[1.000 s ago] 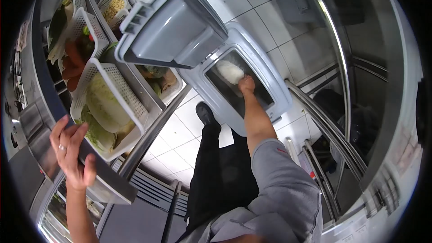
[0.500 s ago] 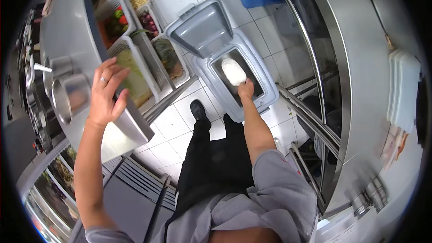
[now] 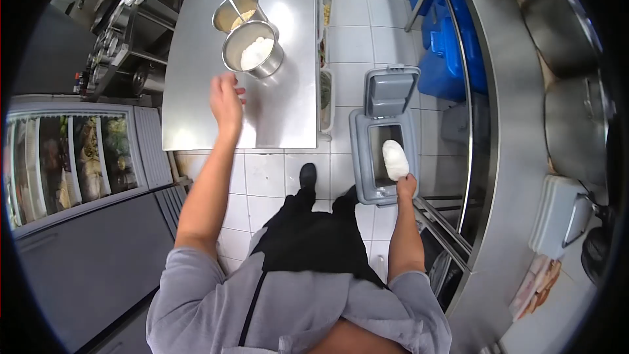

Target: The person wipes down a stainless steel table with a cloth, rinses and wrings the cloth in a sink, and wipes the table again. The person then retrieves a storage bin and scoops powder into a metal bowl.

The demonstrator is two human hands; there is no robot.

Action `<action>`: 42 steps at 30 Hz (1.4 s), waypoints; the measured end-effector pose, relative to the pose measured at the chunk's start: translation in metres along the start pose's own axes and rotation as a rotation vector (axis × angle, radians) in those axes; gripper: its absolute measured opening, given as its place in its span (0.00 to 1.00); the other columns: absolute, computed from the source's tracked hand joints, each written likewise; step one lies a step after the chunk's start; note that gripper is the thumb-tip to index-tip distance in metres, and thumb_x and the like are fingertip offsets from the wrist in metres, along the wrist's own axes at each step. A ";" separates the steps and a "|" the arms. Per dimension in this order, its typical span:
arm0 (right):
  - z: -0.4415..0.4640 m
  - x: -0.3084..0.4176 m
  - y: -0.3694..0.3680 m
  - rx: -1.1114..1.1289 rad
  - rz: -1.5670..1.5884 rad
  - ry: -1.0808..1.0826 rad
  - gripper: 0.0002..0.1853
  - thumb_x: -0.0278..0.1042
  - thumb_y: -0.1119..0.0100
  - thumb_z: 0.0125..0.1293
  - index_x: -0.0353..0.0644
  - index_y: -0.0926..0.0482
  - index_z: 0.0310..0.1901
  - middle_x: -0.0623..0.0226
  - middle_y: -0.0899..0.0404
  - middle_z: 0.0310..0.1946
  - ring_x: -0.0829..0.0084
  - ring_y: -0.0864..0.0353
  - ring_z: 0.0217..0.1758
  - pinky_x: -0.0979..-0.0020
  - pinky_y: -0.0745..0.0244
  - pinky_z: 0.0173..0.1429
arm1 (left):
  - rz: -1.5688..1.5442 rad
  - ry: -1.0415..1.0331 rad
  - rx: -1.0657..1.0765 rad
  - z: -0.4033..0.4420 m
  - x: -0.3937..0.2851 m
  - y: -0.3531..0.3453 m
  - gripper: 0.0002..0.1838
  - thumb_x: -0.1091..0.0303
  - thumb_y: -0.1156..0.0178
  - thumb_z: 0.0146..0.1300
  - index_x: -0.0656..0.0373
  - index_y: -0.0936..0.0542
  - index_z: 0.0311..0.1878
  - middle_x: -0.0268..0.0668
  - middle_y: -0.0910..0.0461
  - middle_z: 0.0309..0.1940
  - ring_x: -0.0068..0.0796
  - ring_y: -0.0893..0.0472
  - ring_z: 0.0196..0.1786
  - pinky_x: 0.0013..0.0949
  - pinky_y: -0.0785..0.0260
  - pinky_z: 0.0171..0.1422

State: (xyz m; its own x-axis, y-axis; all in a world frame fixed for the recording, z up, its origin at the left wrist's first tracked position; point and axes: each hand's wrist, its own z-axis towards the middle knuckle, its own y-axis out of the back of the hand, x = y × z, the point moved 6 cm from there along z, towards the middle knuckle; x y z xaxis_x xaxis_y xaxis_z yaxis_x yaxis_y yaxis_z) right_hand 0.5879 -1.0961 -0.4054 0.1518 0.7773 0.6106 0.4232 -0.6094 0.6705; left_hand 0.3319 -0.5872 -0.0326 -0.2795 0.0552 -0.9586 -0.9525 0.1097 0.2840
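Note:
My right hand is closed round the near end of a scoop heaped with white powder. The scoop is over the opening of a grey lidded bin, whose lid stands up at the far side. Just below a steel pot on the worktop hovers my left hand, empty, its fingers loosely bent and somewhat apart. White powder lies in that pot. Behind it a second steel pot holds a yellowish grainy food and a white-handled spoon.
The steel worktop ends to the left of the bin. Vegetable crates show below its right edge. A steel rack runs along the right, with blue containers behind it. A glass-topped fridge stands at left.
The view has swung toward the worktop, bringing both pots into full sight. My left hand has come near the front pot. The scoop stays in my right hand over the bin.

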 end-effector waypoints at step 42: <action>-0.191 0.364 0.167 0.128 -1.081 0.663 0.06 0.26 0.38 0.53 0.42 0.14 0.34 0.59 0.13 0.28 0.58 0.10 0.34 0.61 0.16 0.37 | 0.385 -0.007 0.855 -0.231 0.128 -0.178 0.11 0.70 0.39 0.56 0.69 0.21 0.23 0.44 0.20 0.18 0.37 0.14 0.28 0.40 0.21 0.33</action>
State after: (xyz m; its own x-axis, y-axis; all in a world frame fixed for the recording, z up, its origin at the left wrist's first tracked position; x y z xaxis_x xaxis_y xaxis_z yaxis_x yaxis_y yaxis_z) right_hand 0.5436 -0.9447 0.0097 -0.7804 0.6170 -0.1015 0.1399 0.3305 0.9334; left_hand 0.4375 -0.8284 -0.2112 -0.5534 0.2451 -0.7960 -0.3820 0.7746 0.5041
